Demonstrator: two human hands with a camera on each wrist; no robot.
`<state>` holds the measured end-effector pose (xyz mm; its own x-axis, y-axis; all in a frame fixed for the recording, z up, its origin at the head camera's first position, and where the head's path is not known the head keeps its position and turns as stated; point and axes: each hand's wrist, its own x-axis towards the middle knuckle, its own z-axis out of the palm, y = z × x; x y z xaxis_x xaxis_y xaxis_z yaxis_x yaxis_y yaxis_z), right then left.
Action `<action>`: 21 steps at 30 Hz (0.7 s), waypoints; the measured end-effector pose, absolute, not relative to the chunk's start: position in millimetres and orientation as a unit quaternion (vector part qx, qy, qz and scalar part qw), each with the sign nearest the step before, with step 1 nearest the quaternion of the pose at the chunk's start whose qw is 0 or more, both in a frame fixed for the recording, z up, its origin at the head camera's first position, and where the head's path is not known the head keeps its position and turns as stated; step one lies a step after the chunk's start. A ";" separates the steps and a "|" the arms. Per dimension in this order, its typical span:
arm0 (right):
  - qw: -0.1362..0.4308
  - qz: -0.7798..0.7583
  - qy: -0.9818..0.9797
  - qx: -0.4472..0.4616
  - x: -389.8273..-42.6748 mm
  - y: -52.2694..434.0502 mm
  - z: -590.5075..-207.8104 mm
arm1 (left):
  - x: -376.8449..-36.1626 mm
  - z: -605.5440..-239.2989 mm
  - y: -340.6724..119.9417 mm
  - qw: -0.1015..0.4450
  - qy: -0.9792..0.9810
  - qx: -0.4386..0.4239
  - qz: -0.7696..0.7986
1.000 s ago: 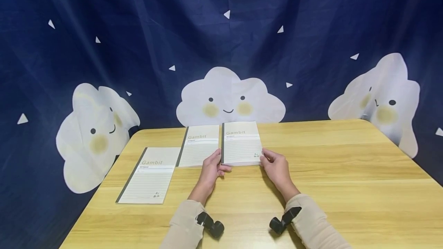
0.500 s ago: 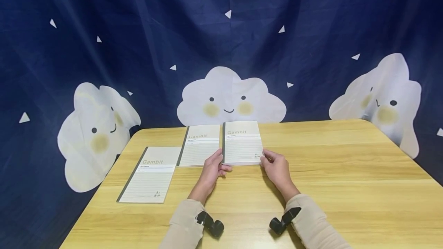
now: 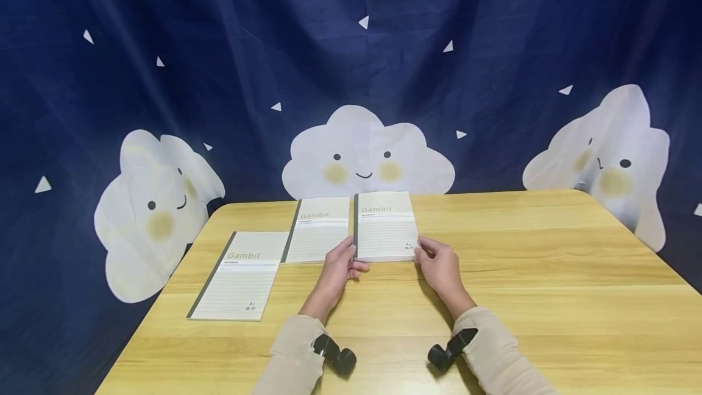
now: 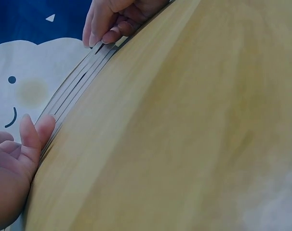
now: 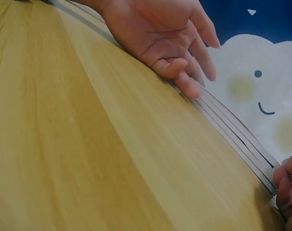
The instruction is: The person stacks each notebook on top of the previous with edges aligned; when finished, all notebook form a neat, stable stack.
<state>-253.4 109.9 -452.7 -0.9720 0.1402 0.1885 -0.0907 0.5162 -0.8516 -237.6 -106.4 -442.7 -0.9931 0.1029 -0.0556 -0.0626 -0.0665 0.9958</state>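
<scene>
Squaring up a stack of Gambit notebooks at the far middle of the wooden table, by the look of it. Left hand at the near-left corner, fingers loosely bent and pressed to the spine edge, thumb under; right hand at the near-right corner, fingertips curled against the stacked edges. From the wrist views, several thin covers lying not quite flush. Two single notebooks to the left: one just beside the stack, another nearer, toward the table's left edge. Next, likely: fetching the adjacent notebook and laying it on top, edges aligned, stack steadied meanwhile.
</scene>
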 end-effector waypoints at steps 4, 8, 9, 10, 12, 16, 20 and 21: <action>0.120 0.492 -0.862 -0.014 -253.1 110.8 -452.7 | -237.6 -442.5 -105.4 0.060 0.682 0.011 0.729; 0.117 0.493 -0.862 -0.016 -252.9 111.2 -453.0 | -237.6 -443.8 -104.8 0.061 0.681 0.014 0.730; 0.117 0.493 -0.862 -0.016 -252.8 111.2 -453.2 | -237.4 -444.1 -104.7 0.062 0.681 0.015 0.730; 0.116 0.493 -0.862 -0.017 -252.6 111.2 -453.0 | -237.3 -444.6 -104.7 0.063 0.681 0.018 0.730; 0.117 0.492 -0.863 -0.018 -252.6 111.1 -452.6 | -236.8 -444.5 -104.6 0.064 0.681 0.019 0.729; 0.120 0.489 -0.864 -0.014 -252.3 110.4 -451.3 | -235.2 -443.7 -104.6 0.058 0.682 0.020 0.728; 0.124 0.487 -0.864 -0.011 -252.2 110.1 -451.6 | -233.1 -442.3 -104.7 0.055 0.683 0.017 0.728; 0.126 0.487 -0.864 -0.010 -252.3 110.1 -451.9 | -232.6 -441.9 -104.7 0.056 0.684 0.016 0.727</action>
<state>-252.3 110.1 -451.9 -0.9682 0.1405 0.2070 -0.1044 0.5253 -0.8445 -232.6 -104.7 -441.9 -0.9932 0.1038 -0.0528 -0.0591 -0.0588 0.9965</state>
